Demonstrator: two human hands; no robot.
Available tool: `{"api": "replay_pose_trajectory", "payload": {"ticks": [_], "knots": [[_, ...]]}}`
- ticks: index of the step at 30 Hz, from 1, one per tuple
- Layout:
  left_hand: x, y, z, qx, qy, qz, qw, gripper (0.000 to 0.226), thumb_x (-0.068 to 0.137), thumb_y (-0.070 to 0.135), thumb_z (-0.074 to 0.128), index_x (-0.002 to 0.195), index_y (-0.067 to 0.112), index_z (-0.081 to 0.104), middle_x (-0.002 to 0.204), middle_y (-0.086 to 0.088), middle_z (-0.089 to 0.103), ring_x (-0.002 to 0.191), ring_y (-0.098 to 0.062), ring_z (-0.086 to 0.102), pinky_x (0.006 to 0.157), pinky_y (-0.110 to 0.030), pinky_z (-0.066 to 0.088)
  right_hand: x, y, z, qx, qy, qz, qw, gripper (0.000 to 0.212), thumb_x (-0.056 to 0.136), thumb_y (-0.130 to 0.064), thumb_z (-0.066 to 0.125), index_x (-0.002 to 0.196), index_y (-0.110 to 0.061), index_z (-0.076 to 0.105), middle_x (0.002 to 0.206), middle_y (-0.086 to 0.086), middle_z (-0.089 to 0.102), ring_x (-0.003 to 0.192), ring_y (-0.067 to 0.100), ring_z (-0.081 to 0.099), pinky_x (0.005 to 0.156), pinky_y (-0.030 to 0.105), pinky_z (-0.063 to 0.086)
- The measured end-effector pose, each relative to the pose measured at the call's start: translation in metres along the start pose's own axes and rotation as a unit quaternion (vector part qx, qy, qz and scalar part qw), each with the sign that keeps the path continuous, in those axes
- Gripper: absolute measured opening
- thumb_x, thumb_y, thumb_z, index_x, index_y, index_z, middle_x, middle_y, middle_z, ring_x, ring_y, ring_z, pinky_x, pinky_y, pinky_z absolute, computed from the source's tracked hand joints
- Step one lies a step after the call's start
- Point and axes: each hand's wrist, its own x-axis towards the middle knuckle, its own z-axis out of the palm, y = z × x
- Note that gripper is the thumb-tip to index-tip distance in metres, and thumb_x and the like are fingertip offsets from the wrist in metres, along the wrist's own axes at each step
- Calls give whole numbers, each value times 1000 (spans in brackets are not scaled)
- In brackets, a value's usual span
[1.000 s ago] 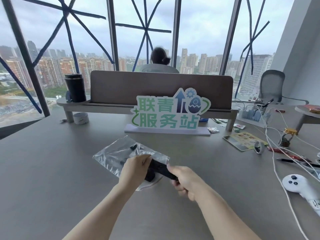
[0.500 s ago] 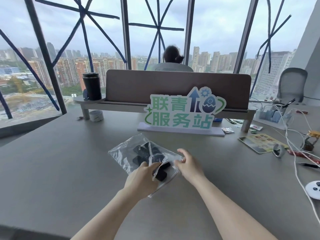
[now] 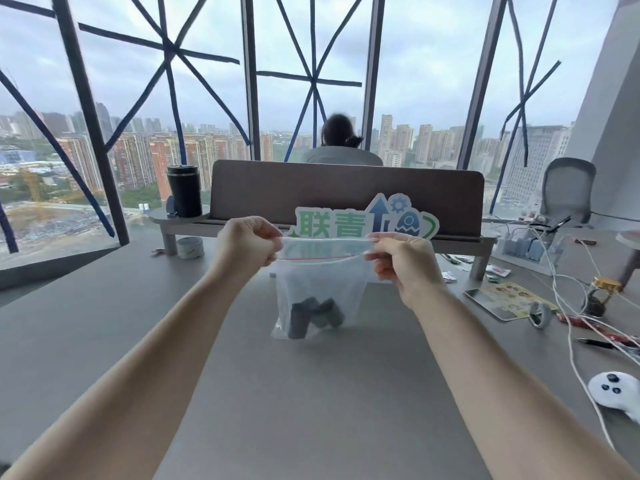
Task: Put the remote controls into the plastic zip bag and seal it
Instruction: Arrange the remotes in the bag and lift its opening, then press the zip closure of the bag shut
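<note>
The plastic zip bag [image 3: 320,289] hung upright above the tabletop [image 3: 311,393], held by its top edge, its lower corner seemingly just touching or near the surface; two dark remote controls [image 3: 313,315] lay slumped together at its bottom; the red zip line [image 3: 317,258] ran between the two hands, bowed slightly, and whether the mouth was pressed closed along its length could not be told.

The risk, in my judgement, lay in the seal; if the tracks were misaligned, or if the pinch slid along only part of the strip, a gap would remain and the weight of the remotes could pull it open; too much sideways tension might also slip the thin plastic from one grip, tipping the bag.

The left hand [image 3: 247,242] was pinched closed on the left end of the bag's top strip, thumb against curled fingers; the right hand [image 3: 401,259] was clamped likewise on the right end; the hands stood well apart, stretching the strip taut.

Beyond stood a green and white sign [image 3: 363,221]; a white controller [image 3: 614,389] lay far right among cables [image 3: 568,306].
</note>
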Motion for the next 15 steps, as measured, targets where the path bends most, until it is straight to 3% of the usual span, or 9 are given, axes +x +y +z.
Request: {"api": "replay_pose_trajectory", "payload": {"ticks": [3, 6, 10, 12, 15], "knots": [[12, 33, -10, -42, -47, -4, 998, 6, 71, 6, 76, 72, 11, 73, 59, -4, 64, 43, -4, 55, 51, -15, 52, 1, -39, -9, 4, -10, -20, 1000, 18, 86, 1, 58, 90, -5, 74, 55, 5, 72, 32, 10, 53, 34, 18, 43], [10, 33, -10, -69, -118, -40, 990, 6, 73, 9, 76, 79, 9, 75, 73, -10, 67, 60, -11, 59, 59, -13, 54, -4, -47, -19, -49, -11, -13, 999, 15, 85, -4, 62, 92, -1, 75, 55, 5, 72, 32, 9, 52, 34, 17, 43], [-5, 24, -5, -115, -194, -46, 973, 26, 71, 10, 78, 96, 5, 74, 87, -8, 74, 77, -13, 66, 68, -13, 53, -11, -55, -34, -106, 7, -16, 994, 16, 86, -6, 63, 91, 4, 74, 55, 5, 70, 30, 9, 49, 33, 18, 43], [-11, 18, 1, -107, -158, -20, 981, 21, 70, 3, 77, 90, 9, 75, 74, 1, 74, 66, -5, 64, 67, -14, 53, -14, -60, -38, -133, 9, -20, 991, 18, 85, -7, 65, 91, 7, 74, 54, 6, 69, 30, 11, 46, 32, 19, 41], [-16, 11, 8, -107, -69, -14, 992, 16, 75, 1, 73, 73, 17, 72, 52, 12, 69, 48, 1, 58, 50, -12, 49, -19, -68, -46, -179, 32, -37, 983, 17, 80, -9, 68, 84, 7, 75, 46, 2, 65, 33, 15, 40, 36, 19, 33]]}}
